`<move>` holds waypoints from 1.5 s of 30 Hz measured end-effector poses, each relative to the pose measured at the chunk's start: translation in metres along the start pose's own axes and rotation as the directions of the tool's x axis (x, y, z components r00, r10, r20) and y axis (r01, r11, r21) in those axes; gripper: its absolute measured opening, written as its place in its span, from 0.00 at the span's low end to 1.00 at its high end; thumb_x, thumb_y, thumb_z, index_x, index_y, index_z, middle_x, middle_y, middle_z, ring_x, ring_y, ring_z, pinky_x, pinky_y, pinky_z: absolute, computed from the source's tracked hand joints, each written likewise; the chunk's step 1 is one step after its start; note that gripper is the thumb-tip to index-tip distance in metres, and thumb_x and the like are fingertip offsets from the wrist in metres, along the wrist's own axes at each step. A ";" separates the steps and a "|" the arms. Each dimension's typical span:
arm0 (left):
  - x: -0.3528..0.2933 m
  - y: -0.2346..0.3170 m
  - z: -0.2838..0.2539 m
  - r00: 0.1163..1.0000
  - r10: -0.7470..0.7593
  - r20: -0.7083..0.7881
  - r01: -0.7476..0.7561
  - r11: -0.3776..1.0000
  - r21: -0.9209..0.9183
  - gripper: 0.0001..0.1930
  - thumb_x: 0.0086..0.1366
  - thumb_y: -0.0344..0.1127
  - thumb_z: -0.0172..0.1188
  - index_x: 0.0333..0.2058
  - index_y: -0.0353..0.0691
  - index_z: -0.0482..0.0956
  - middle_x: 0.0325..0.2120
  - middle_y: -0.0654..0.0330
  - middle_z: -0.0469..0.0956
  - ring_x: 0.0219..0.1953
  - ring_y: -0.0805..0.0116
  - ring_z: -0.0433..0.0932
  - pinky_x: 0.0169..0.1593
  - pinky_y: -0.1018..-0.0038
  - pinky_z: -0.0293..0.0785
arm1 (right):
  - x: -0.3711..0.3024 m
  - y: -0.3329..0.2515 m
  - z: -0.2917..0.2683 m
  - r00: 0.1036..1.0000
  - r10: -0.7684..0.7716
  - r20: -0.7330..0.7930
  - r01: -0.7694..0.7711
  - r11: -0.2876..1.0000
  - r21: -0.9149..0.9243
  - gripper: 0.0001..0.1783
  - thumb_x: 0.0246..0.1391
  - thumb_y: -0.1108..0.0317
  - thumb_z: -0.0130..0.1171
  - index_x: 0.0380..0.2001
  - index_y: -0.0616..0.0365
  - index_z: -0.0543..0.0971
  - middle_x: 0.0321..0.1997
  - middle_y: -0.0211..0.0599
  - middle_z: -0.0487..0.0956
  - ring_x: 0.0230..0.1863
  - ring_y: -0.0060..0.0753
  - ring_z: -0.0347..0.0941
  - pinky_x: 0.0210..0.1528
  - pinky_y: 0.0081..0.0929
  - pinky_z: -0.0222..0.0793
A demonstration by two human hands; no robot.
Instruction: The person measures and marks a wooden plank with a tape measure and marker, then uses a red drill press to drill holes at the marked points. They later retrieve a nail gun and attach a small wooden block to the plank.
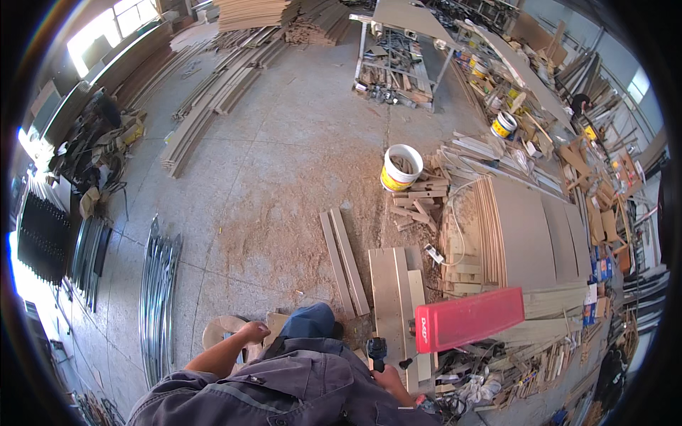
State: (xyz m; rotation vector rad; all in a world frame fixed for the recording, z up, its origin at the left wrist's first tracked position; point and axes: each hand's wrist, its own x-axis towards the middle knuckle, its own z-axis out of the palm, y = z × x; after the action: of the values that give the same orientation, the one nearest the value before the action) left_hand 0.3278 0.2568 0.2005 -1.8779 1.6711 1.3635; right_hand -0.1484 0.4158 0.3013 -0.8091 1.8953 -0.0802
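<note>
My right hand (388, 380) is closed round the handle of a black drill-like power tool (376, 348), low in the view beside my body. Just right of the tool lie pale wooden boards (384, 284), side by side. My left hand (253, 331) is held by my bent blue-trousered knee (310, 321), its fingers curled in. Whether anything small is in them is hidden. Under that forearm shows a round tan stool-like top (215, 331). A red tool case (470, 319) stands right of the boards, near my right hand.
Two narrow planks (344, 263) lie on the dusty floor ahead. Farther on stands a white-and-yellow bucket (401, 167) of wood offcuts. Stacked panels (522, 231) and a white power strip (433, 253) are at the right. Metal strips (159, 298) lie at the left.
</note>
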 end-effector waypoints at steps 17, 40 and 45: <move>0.153 0.098 -0.220 0.975 0.194 0.110 -0.206 0.972 0.111 0.22 0.63 0.54 0.58 0.48 0.46 0.83 0.47 0.50 0.83 0.52 0.49 0.81 0.54 0.56 0.76 | 0.104 -0.240 -0.007 0.964 -0.264 0.014 0.264 0.955 -0.132 0.23 0.52 0.59 0.67 0.46 0.64 0.81 0.39 0.55 0.83 0.43 0.54 0.81 0.46 0.44 0.76; 0.076 0.284 -0.087 0.090 0.906 0.413 -0.955 -0.039 0.292 0.08 0.55 0.42 0.62 0.33 0.52 0.85 0.33 0.61 0.85 0.44 0.58 0.83 0.63 0.56 0.63 | 0.054 -0.219 0.031 0.982 -0.187 -0.028 0.189 0.972 0.142 0.42 0.45 0.47 0.74 0.59 0.60 0.75 0.53 0.59 0.79 0.56 0.60 0.76 0.57 0.46 0.71; 0.065 0.316 -0.052 -0.021 0.826 0.563 -0.968 -0.158 0.196 0.07 0.56 0.41 0.61 0.32 0.49 0.82 0.32 0.57 0.84 0.42 0.55 0.83 0.61 0.56 0.65 | 0.009 -0.214 0.017 0.982 -0.156 -0.104 0.181 0.930 0.319 0.45 0.43 0.48 0.76 0.63 0.56 0.73 0.55 0.60 0.75 0.59 0.60 0.71 0.61 0.46 0.67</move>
State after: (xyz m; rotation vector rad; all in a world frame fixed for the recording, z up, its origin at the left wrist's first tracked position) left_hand 0.0636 0.0868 0.2915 0.2840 2.9404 0.9702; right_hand -0.0300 0.2507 0.3714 -0.7446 1.8152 -0.5275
